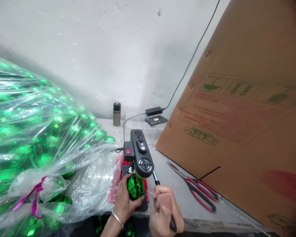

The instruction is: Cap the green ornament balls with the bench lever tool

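My left hand (125, 199) is closed around a shiny green faceted ball (135, 186), like a bauble, under the head of a small black bench drill press (141, 149). A red switch sits on the machine's side box. The ball's top touches or nearly touches the underside of the head; the exact contact is hidden. My right hand (165, 209) is wrapped around the black-gripped lever (157, 180) on the machine's right side. Beneath the machine's dark base lies a red plastic sheet (112, 194).
A clear plastic bag (64, 148) full of green balls fills the left. Red-handled scissors (199, 189) lie at right beside a large cardboard box (236, 131). By the wall stand a spray can (116, 114), a power adapter (154, 111) with its cable and a phone (156, 120).
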`<state>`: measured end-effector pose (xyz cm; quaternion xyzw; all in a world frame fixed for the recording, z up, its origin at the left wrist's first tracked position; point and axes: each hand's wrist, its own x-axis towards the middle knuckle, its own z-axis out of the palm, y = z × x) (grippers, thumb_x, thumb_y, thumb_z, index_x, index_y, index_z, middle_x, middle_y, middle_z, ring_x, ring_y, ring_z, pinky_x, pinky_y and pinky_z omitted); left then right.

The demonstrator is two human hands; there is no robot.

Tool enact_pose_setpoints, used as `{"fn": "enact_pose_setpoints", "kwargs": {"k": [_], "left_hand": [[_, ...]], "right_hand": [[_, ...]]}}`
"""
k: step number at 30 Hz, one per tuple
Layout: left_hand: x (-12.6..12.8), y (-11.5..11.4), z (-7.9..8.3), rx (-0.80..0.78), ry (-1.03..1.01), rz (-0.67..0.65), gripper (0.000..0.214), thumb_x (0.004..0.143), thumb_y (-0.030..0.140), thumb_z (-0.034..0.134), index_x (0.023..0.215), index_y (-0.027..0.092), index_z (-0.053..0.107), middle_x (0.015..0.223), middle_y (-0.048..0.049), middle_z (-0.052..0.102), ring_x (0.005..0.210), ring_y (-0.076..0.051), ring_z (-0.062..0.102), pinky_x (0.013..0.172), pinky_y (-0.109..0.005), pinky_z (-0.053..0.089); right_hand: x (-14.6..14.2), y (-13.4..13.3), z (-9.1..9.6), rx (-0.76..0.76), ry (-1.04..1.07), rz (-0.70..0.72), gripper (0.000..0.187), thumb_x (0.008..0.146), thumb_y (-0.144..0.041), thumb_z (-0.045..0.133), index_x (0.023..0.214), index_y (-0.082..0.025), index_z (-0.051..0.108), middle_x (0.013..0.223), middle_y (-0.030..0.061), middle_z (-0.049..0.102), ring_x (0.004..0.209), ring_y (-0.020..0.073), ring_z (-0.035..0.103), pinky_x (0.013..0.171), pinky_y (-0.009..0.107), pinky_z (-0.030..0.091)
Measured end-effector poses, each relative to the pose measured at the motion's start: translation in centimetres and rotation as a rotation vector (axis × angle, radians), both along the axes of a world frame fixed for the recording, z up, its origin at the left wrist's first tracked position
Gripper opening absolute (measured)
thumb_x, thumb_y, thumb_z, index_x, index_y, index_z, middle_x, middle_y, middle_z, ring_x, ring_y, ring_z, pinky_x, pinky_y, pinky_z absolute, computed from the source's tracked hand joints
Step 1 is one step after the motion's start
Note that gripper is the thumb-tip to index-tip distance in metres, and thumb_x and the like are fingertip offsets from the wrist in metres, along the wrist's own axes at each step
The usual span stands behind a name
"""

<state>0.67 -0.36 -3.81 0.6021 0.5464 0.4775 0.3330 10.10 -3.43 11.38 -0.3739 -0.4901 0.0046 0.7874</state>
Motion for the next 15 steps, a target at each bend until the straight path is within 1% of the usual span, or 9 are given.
{"fn": "enact_pose_setpoints", "kwargs": {"k": [4, 7, 9, 12, 14, 15], "left_hand": [[0.1, 0.0, 0.1, -0.002, 0.0, 0.013, 0.081, 0.067, 0.037, 0.088, 0.139, 0.016, 0.06, 0.136, -0.0204, 0.076, 0.131, -0.044, 0.074, 0.115, -0.066, 0.059], [0.1, 0.0, 0.6, 0.011, 0.005, 0.01, 0.079, 0.068, 0.038, 0.087, 0.139, 0.016, 0.062, 0.134, -0.0202, 0.076, 0.128, -0.044, 0.075, 0.114, -0.066, 0.06], [0.1, 0.0, 0.9, 0.013, 0.006, 0.005, 0.078, 0.069, 0.039, 0.087, 0.139, 0.016, 0.062, 0.133, -0.02, 0.077, 0.127, -0.043, 0.076, 0.112, -0.066, 0.061], [0.1, 0.1, 1.3, 0.011, 0.002, -0.01, 0.077, 0.069, 0.038, 0.086, 0.139, 0.015, 0.062, 0.133, -0.0203, 0.077, 0.127, -0.043, 0.076, 0.113, -0.065, 0.061], [0.1, 0.0, 1.3, 0.002, 0.0, -0.012, 0.078, 0.068, 0.038, 0.085, 0.139, 0.014, 0.062, 0.135, -0.0209, 0.076, 0.129, -0.043, 0.075, 0.114, -0.065, 0.06], [0.1, 0.0, 1.3, -0.007, 0.0, -0.01, 0.078, 0.068, 0.039, 0.085, 0.139, 0.014, 0.061, 0.135, -0.0211, 0.076, 0.129, -0.043, 0.075, 0.115, -0.065, 0.06]], "right_hand": [[0.1, 0.1, 0.2, 0.002, -0.004, 0.001, 0.047, 0.113, -0.018, 0.05, 0.066, -0.023, 0.047, 0.06, -0.0052, 0.046, 0.053, 0.0099, 0.049, 0.05, 0.026, 0.035], [0.0, -0.1, -0.2, -0.009, -0.01, -0.002, 0.047, 0.113, -0.016, 0.048, 0.067, -0.023, 0.046, 0.062, -0.0048, 0.046, 0.053, 0.0099, 0.049, 0.05, 0.026, 0.035], [-0.1, -0.3, -1.1, -0.019, -0.023, -0.007, 0.044, 0.113, -0.013, 0.047, 0.069, -0.023, 0.048, 0.064, -0.0043, 0.048, 0.054, 0.0098, 0.049, 0.051, 0.026, 0.036], [-0.1, -0.3, -3.0, -0.018, -0.048, -0.006, 0.042, 0.113, -0.012, 0.043, 0.073, -0.022, 0.051, 0.069, -0.0042, 0.052, 0.055, 0.0093, 0.048, 0.052, 0.025, 0.037], [0.1, -0.2, -4.2, 0.002, -0.068, -0.004, 0.043, 0.115, -0.016, 0.042, 0.073, -0.023, 0.05, 0.069, -0.0044, 0.053, 0.056, 0.0096, 0.048, 0.054, 0.025, 0.038], [0.3, -0.1, -4.6, 0.011, -0.088, 0.0, 0.045, 0.116, -0.019, 0.042, 0.072, -0.023, 0.05, 0.07, -0.0042, 0.054, 0.057, 0.0099, 0.05, 0.056, 0.025, 0.041]]}}
